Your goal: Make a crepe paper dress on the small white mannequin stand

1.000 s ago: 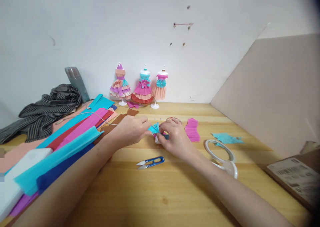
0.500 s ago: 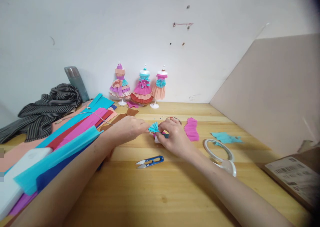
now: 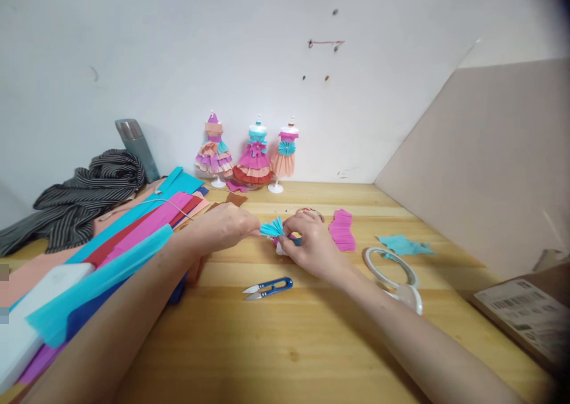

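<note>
A pleated piece of turquoise crepe paper (image 3: 272, 228) fans out between my two hands. My right hand (image 3: 312, 238) is closed, pinching its gathered end between thumb and fingers. On the other side, my left hand (image 3: 231, 225) is closed with its fingertips at the fan's left edge. Partly hidden behind my right hand lies a small white and pink item that I cannot make out. Blue-handled thread snips (image 3: 268, 288) lie on the wooden table (image 3: 285, 339) below my hands.
Three mini dress forms in paper dresses (image 3: 253, 161) stand by the wall. Crepe paper sheets (image 3: 133, 226), a striped cloth (image 3: 89, 190) and a bottle (image 3: 137, 149) are left. At right lie a pink strip (image 3: 342, 230), turquoise scrap (image 3: 405, 245), tape rolls (image 3: 369, 260) and a cardboard box (image 3: 521, 315).
My left hand has shifted slightly left. The turquoise fan now spreads a little wider toward it, while my right hand stays nearly still.
</note>
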Tool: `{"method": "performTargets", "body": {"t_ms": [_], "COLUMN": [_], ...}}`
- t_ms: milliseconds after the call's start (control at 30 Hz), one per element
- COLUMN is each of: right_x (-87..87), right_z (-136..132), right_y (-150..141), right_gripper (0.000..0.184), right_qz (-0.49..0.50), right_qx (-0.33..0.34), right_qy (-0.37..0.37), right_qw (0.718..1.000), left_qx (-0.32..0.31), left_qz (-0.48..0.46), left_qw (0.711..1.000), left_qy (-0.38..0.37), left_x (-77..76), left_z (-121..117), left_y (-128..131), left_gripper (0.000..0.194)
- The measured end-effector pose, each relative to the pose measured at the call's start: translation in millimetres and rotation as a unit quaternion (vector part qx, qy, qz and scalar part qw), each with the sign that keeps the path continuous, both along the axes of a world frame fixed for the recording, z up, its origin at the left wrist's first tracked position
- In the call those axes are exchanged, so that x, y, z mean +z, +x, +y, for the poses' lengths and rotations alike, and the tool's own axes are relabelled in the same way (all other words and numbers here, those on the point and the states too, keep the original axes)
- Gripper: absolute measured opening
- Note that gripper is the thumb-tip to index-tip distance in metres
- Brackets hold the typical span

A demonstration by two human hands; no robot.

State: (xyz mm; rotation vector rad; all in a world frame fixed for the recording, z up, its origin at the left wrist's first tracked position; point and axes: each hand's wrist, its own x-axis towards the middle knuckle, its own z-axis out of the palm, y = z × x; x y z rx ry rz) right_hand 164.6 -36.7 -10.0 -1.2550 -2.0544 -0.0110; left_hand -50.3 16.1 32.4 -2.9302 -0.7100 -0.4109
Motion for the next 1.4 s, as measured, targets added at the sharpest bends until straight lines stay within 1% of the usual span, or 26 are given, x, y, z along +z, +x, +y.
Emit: {"method": "performTargets", "body": {"t_ms": [67,100,200,267,367,533,600,667,733,800,867,967,1000,1067,1133,1167,1267,1333,1400], "right_x": [-0.3,-0.5,-1.7,-2.5,-3.0,-3.0,-3.6,-4.6,-5.6,-6.0,-5.8,-5.2,-5.1,-5.0,-5.0,-4.9,-4.4,-4.0,-3.8], "right_z": [0,0,1,2,3,3,4,5,6,7,7,8,8,9,9,9,9,8,9], "right_y": [0,0,1,1,1,1,1,3,4,5,5,6,6,7,7,7,7,7,7], "right_gripper": [0.017,0.017,0.018,0.018,0.018,0.019,0.020,0.019,0.019,0.019,0.019,0.018,0.018,0.018,0.019,0.019,0.019,0.019,0.018], "right_qz": [-0.005,-0.007,-0.011,-0.015,-0.016,-0.018,-0.014,-0.007,0.002,0.011,0.015,0.022,0.027,0.038,0.043,0.044,0.040,0.036,0.031], "right_qx": [-0.002,-0.005,-0.007,-0.007,-0.008,-0.015,-0.018,-0.022,-0.026,-0.034,-0.046,-0.064,-0.068,-0.074,-0.077,-0.079,-0.081,-0.081,-0.079], "right_qy": [0.000,0.001,0.000,0.000,0.004,-0.003,-0.004,-0.003,-0.004,-0.006,-0.006,-0.002,-0.002,-0.003,-0.007,-0.008,-0.010,-0.009,-0.007], "right_qw": [1.000,1.000,1.000,1.000,1.000,1.000,1.000,1.000,1.000,0.999,0.999,0.998,0.997,0.997,0.996,0.996,0.996,0.996,0.996], "left_qx": [-0.004,-0.006,0.010,0.032,0.048,0.058,0.065,0.077,0.098,0.110,0.098,0.078,0.075,0.085,0.110,0.122,0.124,0.118,0.121], "left_qz": [0.004,0.004,0.005,0.021,0.032,0.035,0.031,-0.008,-0.091,-0.170,-0.199,-0.227,-0.238,-0.261,-0.295,-0.310,-0.340,-0.353,-0.363], "left_qw": [1.000,0.999,0.997,0.995,0.994,0.997,0.996,0.992,0.976,0.947,0.924,0.898,0.889,0.873,0.859,0.850,0.821,0.813,0.810], "left_qy": [-0.024,-0.039,-0.076,-0.095,-0.091,-0.042,-0.055,-0.097,-0.169,-0.250,-0.310,-0.368,-0.385,-0.403,-0.404,-0.409,-0.441,-0.448,-0.443], "left_x": [2.0,3.7,10.2,13.6,15.2,14.1,14.5,14.0,10.6,4.0,-3.9,-12.2,-13.0,-12.1,-9.3,-7.9,-5.1,-4.5,-4.0], "left_z": [0,-1,-2,-3,-5,-7,-7,-6,-3,2,6,10,9,7,4,3,0,-1,-2], "left_y": [-1,-2,-3,-3,-2,-2,-2,-2,-1,1,2,6,7,10,12,12,13,13,13], "left_gripper": [0.018,0.021,0.042,0.047,0.048,0.049,0.051,0.055,0.060,0.066,0.074,0.081,0.079,0.066,0.051,0.047,0.042,0.037,0.034]}}
